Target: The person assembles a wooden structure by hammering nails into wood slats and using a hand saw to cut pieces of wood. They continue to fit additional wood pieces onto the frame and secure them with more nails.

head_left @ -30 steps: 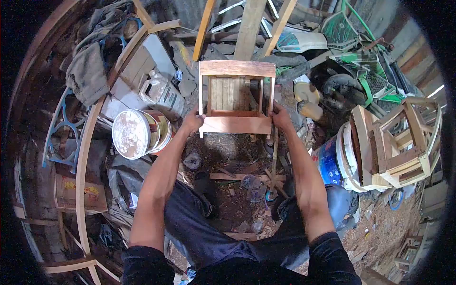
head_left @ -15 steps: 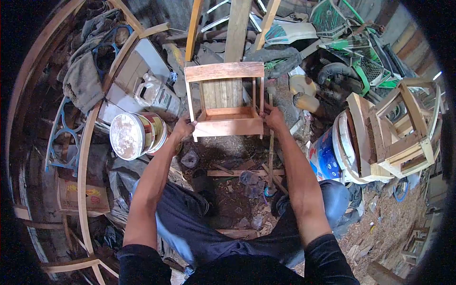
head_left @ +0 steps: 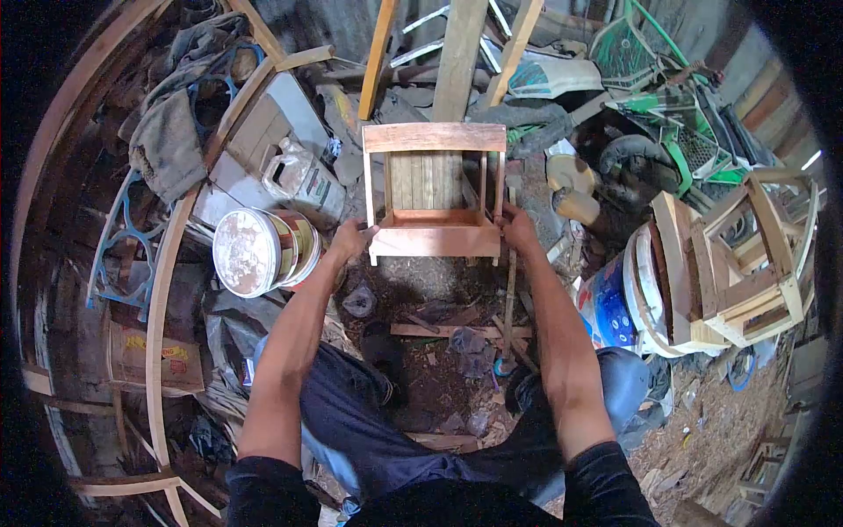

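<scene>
A small wooden frame point(head_left: 435, 241), shaped like a little chair with a curved top rail and an open box-like seat, is held out in front of me. My left hand point(head_left: 353, 239) grips its lower left corner, with the fingers partly behind the wood. At the lower right corner, my right hand point(head_left: 516, 230) holds the frame in the same way. Slatted boards point(head_left: 425, 184) show through the opening between the rails. Both hands are at about the same height, and the frame looks level.
Paint buckets point(head_left: 248, 253) and a plastic jug point(head_left: 303, 183) are on the left. To the right, similar wooden frames point(head_left: 746, 263) rest by a blue and white bucket point(head_left: 606, 303). Long planks point(head_left: 458, 61) lean at the back. Scraps and a stick point(head_left: 511, 290) lie on the ground.
The whole scene has shifted slightly right and down in view. The wooden frame stays between both hands and now appears a little more squarely turned towards me.
</scene>
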Motion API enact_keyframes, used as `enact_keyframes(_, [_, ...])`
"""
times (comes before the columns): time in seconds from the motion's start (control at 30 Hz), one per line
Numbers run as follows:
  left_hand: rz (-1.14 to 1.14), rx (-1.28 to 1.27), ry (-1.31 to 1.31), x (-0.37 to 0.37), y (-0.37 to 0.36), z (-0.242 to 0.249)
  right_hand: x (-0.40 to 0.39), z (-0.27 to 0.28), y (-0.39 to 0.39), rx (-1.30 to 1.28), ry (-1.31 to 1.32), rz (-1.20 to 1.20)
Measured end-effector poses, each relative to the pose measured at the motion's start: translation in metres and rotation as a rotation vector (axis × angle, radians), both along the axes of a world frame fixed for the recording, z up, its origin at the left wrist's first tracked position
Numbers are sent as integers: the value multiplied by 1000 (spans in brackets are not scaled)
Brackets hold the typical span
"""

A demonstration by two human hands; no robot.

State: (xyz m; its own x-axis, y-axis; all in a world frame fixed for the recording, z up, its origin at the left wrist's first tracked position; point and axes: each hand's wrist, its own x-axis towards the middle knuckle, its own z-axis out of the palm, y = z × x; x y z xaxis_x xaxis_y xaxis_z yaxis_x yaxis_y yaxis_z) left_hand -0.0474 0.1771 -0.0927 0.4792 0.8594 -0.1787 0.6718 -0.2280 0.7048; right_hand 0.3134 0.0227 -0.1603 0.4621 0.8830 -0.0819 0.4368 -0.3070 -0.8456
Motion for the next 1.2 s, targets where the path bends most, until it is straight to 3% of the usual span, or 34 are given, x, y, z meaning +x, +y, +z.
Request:
enact_keyframes(0.1, [61,275,89,7,-3,33,-5,10,2,31,32,-17])
enact_keyframes(0.17, [171,279,116,15,-12,58,-12,36,-7,48,52,-27])
enact_keyframes(0.23, [264,152,-19,19,-11,69,-19,64,-10,-52,23,-32])
enact_keyframes(0.3, [241,206,-17,15,-2,57,-18,57,-9,-24,13,-41])
enact_keyframes(0.37, [225,60,-120,13,-2,52,-17,50,-9,0,6,-51])
enact_keyframes(0.47, [215,151,-160,-2,10,20,-20,57,-10,-29,-22,-61])
enact_keyframes(0.6, [212,34,81,3,-6,54,-25,58,-9,-41,-67,-128])
enact_keyframes(0.7, [131,152,-128,-2,-2,29,-19,38,-1,-69,-101,-184])
enact_keyframes(0.73, [76,46,-178,-5,3,19,-19,36,0,-43,-84,-178])
enact_keyframes(0.9, [-24,87,-22,2,-12,25,-27,60,-9,-45,-20,-190])
enact_keyframes(1.0, [-61,263,13,1,-12,23,-32,72,-14,10,-100,-118])
enact_keyframes(1.2, [-48,160,8,9,-15,32,-33,87,-14,0,-104,-188])
